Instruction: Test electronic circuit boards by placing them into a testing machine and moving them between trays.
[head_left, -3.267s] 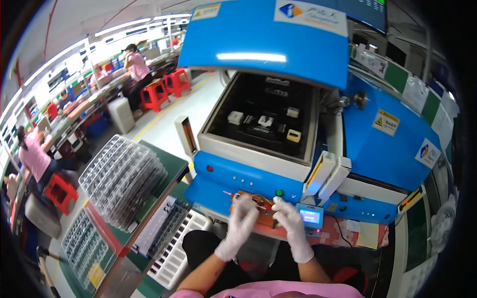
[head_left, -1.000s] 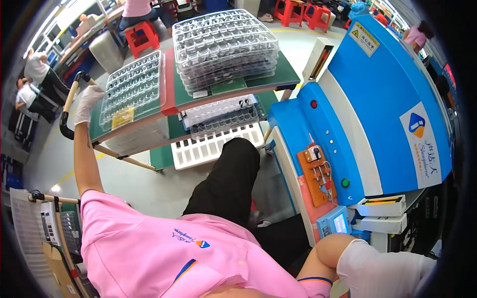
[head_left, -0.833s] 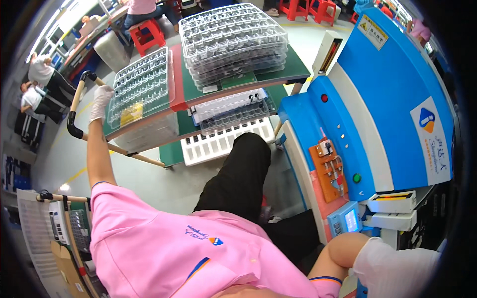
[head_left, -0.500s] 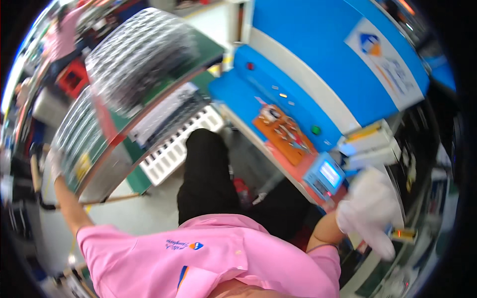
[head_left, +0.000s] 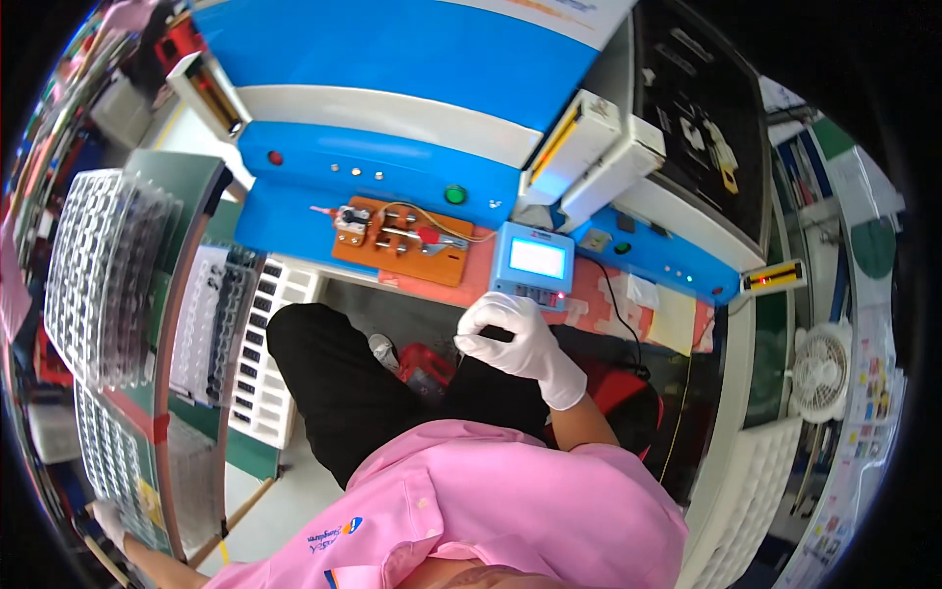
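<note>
My right hand [head_left: 515,339], in a white glove, hovers over my lap just in front of a light-blue box with a lit screen [head_left: 535,260]. Its thumb and fingers curl into a ring with the tips close together; darkness shows through the gap, and whatever they may hold cannot be made out. My left hand [head_left: 110,522], also gloved, is at the far lower left beside the lower stack of clear plastic trays [head_left: 110,456]. Its fingers are too small and blurred to read. An orange fixture with metal clamps [head_left: 407,243] lies on the blue workbench [head_left: 285,221].
Left of my legs stands a green-shelved rack [head_left: 182,245] with clear blister trays [head_left: 98,275] and a white slotted tray [head_left: 270,363] holding black parts. White sensor bars [head_left: 589,157] rise right of the screen box. A black panel [head_left: 697,128] and a white fan [head_left: 820,373] are further right.
My view has swung to the right, bringing the bench in front of me. My right hand has moved from the right side to above my lap, its fingers now curled. My left hand stays by the trays.
</note>
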A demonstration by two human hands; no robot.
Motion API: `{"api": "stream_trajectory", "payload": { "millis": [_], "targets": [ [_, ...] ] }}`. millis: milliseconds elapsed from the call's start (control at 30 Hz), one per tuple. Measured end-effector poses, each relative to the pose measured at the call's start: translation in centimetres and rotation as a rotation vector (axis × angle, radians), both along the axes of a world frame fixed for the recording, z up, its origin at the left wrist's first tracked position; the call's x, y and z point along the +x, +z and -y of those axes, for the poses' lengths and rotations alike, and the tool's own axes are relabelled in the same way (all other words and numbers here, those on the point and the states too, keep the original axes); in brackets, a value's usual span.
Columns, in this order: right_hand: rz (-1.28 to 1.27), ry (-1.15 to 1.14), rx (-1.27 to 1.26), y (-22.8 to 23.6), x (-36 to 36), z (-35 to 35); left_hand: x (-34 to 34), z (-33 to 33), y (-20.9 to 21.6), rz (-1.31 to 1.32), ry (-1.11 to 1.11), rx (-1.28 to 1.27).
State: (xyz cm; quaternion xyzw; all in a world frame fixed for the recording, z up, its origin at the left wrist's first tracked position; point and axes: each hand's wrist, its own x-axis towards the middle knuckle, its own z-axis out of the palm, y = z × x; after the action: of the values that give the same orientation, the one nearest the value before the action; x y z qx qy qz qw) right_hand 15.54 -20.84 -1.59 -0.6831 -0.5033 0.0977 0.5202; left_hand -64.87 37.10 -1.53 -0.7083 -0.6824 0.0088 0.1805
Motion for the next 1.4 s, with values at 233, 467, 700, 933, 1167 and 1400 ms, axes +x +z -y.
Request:
{"api": "stream_trajectory", "payload": {
  "millis": [233, 467, 700, 933, 1167, 1400],
  "targets": [
    [0.052, -0.081, -0.054, -1.4, 0.1, -0.5, 10.3, 4.0, 4.5, 0.102, 0.175, -0.245],
    [0.606, -0.287, 0.038, 0.8, 2.6, -5.9, 22.7, 9.4, 8.9, 1.239, -0.267, 0.088],
    [0.519, -0.201, -0.092, -0.5, 3.4, -8.9, 40.7, 19.7, 9.7, 1.328, -0.577, -0.188],
    [0.501, -0.320, -0.347, 3.4, 3.8, -9.2, 56.3, 28.1, 2.2, 1.453, -0.682, -0.769],
    [0.668, -0.151, -0.342, -1.0, 4.0, -17.8, 67.4, 30.9, -2.7, 1.813, -0.593, -0.800],
    [0.483, -0.241, -0.246, 0.0, 4.7, -15.6, 73.5, 31.5, -5.7, 1.560, -0.877, -0.300]
  ]
}}
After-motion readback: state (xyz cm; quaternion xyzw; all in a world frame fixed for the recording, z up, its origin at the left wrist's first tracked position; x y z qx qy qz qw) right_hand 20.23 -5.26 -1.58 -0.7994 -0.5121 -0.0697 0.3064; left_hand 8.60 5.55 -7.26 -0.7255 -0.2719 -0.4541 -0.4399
